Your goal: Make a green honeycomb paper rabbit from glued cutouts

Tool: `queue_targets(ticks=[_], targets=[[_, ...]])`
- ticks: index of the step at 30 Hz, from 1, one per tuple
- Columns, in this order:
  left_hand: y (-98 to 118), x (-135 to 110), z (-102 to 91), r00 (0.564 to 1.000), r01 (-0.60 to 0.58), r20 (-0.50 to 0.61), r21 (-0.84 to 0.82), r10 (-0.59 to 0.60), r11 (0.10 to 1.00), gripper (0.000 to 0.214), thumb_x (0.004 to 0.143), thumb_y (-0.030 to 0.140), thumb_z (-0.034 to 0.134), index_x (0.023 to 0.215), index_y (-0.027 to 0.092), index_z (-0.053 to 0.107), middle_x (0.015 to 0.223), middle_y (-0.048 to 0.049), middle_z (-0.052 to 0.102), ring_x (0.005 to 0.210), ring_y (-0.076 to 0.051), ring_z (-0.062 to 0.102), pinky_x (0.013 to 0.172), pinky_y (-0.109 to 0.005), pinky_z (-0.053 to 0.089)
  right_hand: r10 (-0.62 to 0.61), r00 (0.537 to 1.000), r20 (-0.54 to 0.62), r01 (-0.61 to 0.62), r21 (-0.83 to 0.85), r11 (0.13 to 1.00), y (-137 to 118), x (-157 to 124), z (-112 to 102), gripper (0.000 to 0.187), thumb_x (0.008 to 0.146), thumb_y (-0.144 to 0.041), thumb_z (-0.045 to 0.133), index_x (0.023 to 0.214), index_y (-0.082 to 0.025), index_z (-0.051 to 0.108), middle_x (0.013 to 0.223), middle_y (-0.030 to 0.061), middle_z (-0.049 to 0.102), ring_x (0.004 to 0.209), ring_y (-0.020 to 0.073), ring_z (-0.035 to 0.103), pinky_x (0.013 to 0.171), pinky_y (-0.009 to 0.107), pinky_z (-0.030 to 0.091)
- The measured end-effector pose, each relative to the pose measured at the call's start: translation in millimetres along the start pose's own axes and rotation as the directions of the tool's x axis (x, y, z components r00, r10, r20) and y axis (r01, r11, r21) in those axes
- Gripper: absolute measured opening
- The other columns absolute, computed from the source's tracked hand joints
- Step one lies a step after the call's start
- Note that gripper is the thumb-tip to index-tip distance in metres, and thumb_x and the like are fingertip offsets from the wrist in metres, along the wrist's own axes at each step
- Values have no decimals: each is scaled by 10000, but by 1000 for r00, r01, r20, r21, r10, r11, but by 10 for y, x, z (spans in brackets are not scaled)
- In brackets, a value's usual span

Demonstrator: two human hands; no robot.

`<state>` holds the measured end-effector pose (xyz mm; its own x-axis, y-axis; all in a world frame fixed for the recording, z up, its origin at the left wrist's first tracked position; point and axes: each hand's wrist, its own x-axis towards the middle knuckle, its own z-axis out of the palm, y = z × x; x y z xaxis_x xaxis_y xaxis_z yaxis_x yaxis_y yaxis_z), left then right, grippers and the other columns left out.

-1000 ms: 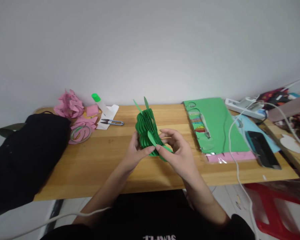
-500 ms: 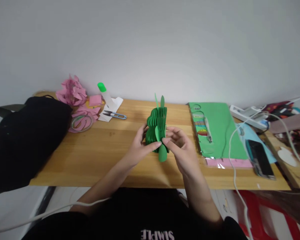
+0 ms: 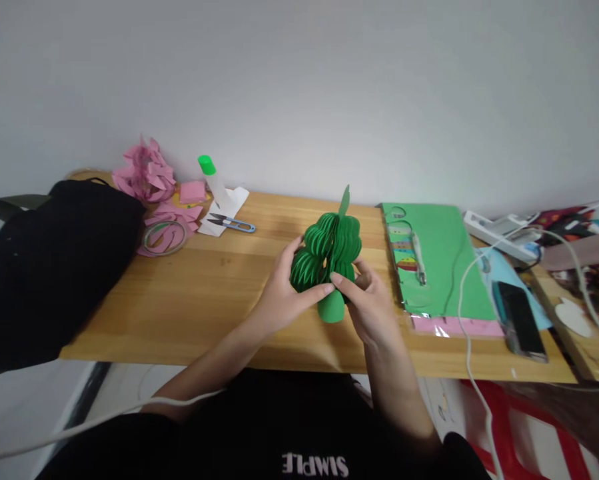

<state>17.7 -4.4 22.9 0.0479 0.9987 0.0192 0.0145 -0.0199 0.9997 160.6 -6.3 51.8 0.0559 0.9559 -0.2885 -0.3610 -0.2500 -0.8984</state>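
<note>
Between my hands is a green folded-paper figure (image 3: pixel 346 239) made of many fanned layers, with a pointed leaf-like piece standing up at its top and a rounded green tab at its lower end. My left hand (image 3: pixel 284 287) grips its left side, fingers behind the layers and thumb across the front. On the other side my right hand (image 3: pixel 365 293) holds the right lobes, its thumb pressed near the middle beside the left thumb. The fingers behind the paper are partly hidden.
On the wooden table (image 3: pixel 204 313) to the left lie blue thread snips (image 3: pixel 236 225), a glue stick (image 3: pixel 214 180), a tape roll (image 3: pixel 164 238), pink paper scraps (image 3: pixel 146 170) and a black bag (image 3: pixel 39 280). At right are green paper sheets (image 3: pixel 444 260), a phone (image 3: pixel 522 320) and a white cable (image 3: pixel 462 293).
The paper figure has been spread from a narrow side-on stack into two fanned halves facing me. My right hand has moved round to its right side; the thumbs stay near the middle.
</note>
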Motion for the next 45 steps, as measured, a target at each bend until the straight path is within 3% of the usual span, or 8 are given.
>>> queue_targets(ticks=[10,13,16,18,21,27,35,45], targets=[[109,-22,-55,998,16,59,-39,-14,999,867,658,408,818,1402,248,403,1490,-130,421,1385,-331,390,1114,-489,379,18,999,37,-20,51,998,-6,30,-74,399,559,-373,852,878,-233,659,791,-2,732,730,192,680,728,337,559],[98,-19,-88,996,35,82,-75,-28,997,701,753,417,738,1369,252,447,1434,-125,477,1320,-313,466,1025,-456,464,17,1000,20,-19,80,997,-21,31,-89,379,558,-355,859,869,-234,680,823,5,743,772,204,691,763,349,561],[125,-38,-126,992,-124,39,51,122,991,461,849,351,643,1285,243,538,1350,-108,537,1272,-279,505,1043,-459,447,8,1000,24,-10,101,995,-39,28,-93,366,561,-342,862,864,-229,692,825,5,745,760,198,691,766,346,561],[181,-67,-148,949,-309,12,228,314,923,357,866,267,619,1221,248,587,1306,-90,564,1270,-262,504,1080,-468,412,1,1000,31,-4,88,996,-50,27,-94,375,570,-355,856,885,-229,695,824,7,746,750,199,689,758,348,563],[292,-121,-166,850,-503,85,427,520,752,258,874,182,583,1115,256,635,1293,-76,565,1248,-244,517,1068,-456,425,-19,1000,24,18,49,999,-64,26,-91,378,579,-385,838,890,-234,686,826,13,747,748,204,684,751,353,567],[385,-166,-133,735,-635,209,545,645,547,202,861,130,560,1013,224,656,1208,-88,581,1139,-235,563,976,-429,471,-26,999,33,24,48,999,-75,16,-77,365,575,-403,833,868,-252,675,823,2,741,747,199,680,755,362,573],[382,-157,-105,750,-584,146,604,645,542,266,868,135,556,1100,239,633,1112,-69,599,1016,-212,579,922,-408,474,-47,999,22,45,64,997,-54,-2,-76,401,570,-401,839,903,-249,675,856,10,746,811,213,691,799,379,574],[432,-155,-37,756,-563,196,681,625,468,270,869,145,526,1097,216,652,1059,-85,603,960,-223,562,871,-409,457,-180,983,-30,179,-18,984,-39,-44,-44,378,625,-364,827,942,-237,666,883,13,751,822,194,693,802,343,567]])
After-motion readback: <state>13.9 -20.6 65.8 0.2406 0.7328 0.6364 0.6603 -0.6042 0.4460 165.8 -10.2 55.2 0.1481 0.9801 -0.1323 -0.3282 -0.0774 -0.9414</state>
